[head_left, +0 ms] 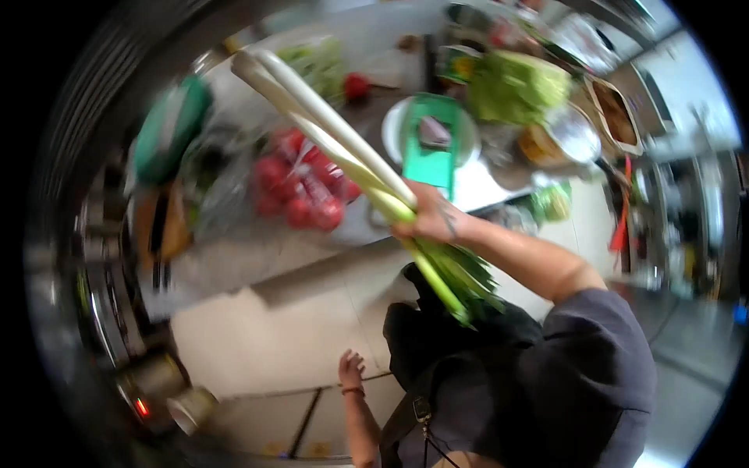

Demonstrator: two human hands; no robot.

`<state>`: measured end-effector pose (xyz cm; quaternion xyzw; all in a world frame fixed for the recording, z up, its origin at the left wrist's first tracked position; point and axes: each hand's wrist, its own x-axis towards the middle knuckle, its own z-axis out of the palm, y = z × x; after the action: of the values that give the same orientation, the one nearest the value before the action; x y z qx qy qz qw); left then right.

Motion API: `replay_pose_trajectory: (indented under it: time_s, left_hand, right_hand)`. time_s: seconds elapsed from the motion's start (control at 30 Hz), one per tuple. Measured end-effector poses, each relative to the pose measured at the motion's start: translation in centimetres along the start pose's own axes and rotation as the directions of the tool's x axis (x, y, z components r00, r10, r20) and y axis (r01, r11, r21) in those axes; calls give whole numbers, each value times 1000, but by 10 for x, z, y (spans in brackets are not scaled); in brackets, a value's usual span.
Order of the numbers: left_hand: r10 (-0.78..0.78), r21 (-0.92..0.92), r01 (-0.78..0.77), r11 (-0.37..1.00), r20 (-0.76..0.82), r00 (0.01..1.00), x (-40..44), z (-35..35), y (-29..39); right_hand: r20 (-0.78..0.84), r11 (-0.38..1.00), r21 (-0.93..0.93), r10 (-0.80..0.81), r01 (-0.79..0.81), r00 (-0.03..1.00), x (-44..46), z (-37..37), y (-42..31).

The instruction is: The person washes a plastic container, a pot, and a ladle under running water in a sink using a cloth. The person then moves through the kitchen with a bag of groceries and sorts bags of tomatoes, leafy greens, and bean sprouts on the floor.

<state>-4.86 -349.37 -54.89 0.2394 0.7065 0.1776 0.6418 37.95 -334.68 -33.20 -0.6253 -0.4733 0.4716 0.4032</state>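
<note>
A bundle of long leeks (343, 148) runs diagonally across the head view, white ends up at the left and cut green leaves at the lower right. My right hand (425, 212) is closed round the stalks where white turns to green. Low in the view, my left hand (351, 366) hangs away from the table over the floor, its fingers slightly curled and apart, holding nothing. Behind the leeks, a clear plastic bag of red vegetables or fruit (304, 183) lies on the table (234, 269).
A green slicer (429, 168) rests on a white bowl (394, 132). A large green cabbage (519, 86), a metal pot (573, 132) and a brown-filled container (616, 117) stand at the upper right. At the left are a green object (172, 129) and a wooden board (175, 230).
</note>
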Motion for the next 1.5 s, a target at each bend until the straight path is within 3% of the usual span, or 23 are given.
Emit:
replay_pose_trajectory:
  time_s: [0.13, 0.17, 0.23, 0.3, 0.4, 0.47, 0.53, 0.57, 0.6, 0.63, 0.67, 0.73, 0.77, 0.8, 0.87, 0.93, 1.07, 1.13, 1.27, 1.33, 1.4, 1.47, 1.5]
  left_hand:
    - [-22, 232, -13, 973, 148, 989, 17, -14, -11]
    - [-18, 300, -64, 952, 262, 965, 24, -21, -9]
    - [-15, 370, -140, 918, 385, 923, 39, -29, 5]
    - [56, 670, -374, 642, 445, 894, 40, -36, 30]
    - [145, 523, -438, 731, 508, 849, 56, -62, 71]
    - [183, 458, -471, 753, 542, 820, 67, -74, 104]
    - [25, 535, -252, 807, 394, 919, 84, -87, 132]
    - [-25, 639, -221, 737, 352, 935, 77, -81, 150]
    - [-39, 669, -223, 710, 352, 935, 85, -84, 158]
    - [-126, 745, -214, 632, 371, 920, 97, -86, 164]
    - [-212, 808, -212, 550, 381, 900, 108, -83, 167]
    - [-236, 854, -236, 463, 376, 896, 123, -62, 171]
    - [-273, 884, -337, 324, 429, 861, 132, -47, 171]
    - [-324, 884, -431, 183, 468, 822, 134, -27, 171]
    - [-389, 849, -515, 122, 518, 762, 134, 16, 161]
    - [-507, 798, -592, 108, 557, 658, 121, 69, 145]
    - [-522, 711, -700, 68, 624, 582, 70, 174, 100]
    - [-543, 684, -729, 26, 622, 564, 39, 215, 72]
    - [-548, 653, -757, 34, 645, 532, -4, 289, 8]
    - [-513, 655, -751, 82, 673, 532, -23, 324, -21]
    - [-534, 608, -792, -51, 654, 536, -38, 367, -43]
    - [-548, 585, -808, -68, 655, 520, -36, 410, -67]
    - [-548, 582, -813, -26, 672, 498, -31, 432, -77]
  right_hand:
    - [-449, 993, 54, -70, 105, 891, 72, -5, -11]
    - [-472, 999, 50, 26, -2, 881, 96, -9, -14]
    - [-595, 1000, 17, -6, 21, 803, 144, -9, -14]
    - [-653, 996, -48, 22, -70, 757, 185, -17, -13]
    - [-709, 941, -144, 118, -306, 695, 227, -1, 10]
    - [-814, 791, -389, -54, -472, 578, 253, 23, 43]
    - [-700, 872, -463, -248, -162, 669, 177, 33, -3]
    - [-663, 833, -553, -422, -25, 618, 141, 46, -12]
    - [-598, 846, -454, -522, 280, 608, 109, 53, -13]
    - [-541, 817, -409, -576, 406, 613, 60, 61, -29]
    - [-444, 782, -222, -612, 582, 654, 34, 76, -17]
    - [-439, 780, -173, -608, 601, 662, -34, 107, 12]
    - [-341, 879, -84, -467, 469, 816, -66, 123, 33]
    - [-352, 933, -13, -340, 358, 872, -99, 133, 51]
    - [-235, 995, 89, 72, -52, 969, -159, 156, 106]
    - [-284, 944, 78, 329, -320, 900, -214, 168, 151]
    - [-370, 807, 120, 577, -579, 728, -287, 154, 227]
    - [-590, 777, 268, 600, -570, 540, -313, 131, 259]
    - [-731, 712, 589, 671, -383, 125, -358, 87, 330]
    - [-670, 657, 668, 735, -349, 101, -382, 61, 358]
    - [-652, 651, 657, 744, -380, 145, -411, 35, 374]
    - [-723, 738, 574, 660, -355, 203, -444, 2, 384]
    - [-662, 673, 651, 730, -351, 171, -459, -9, 391]
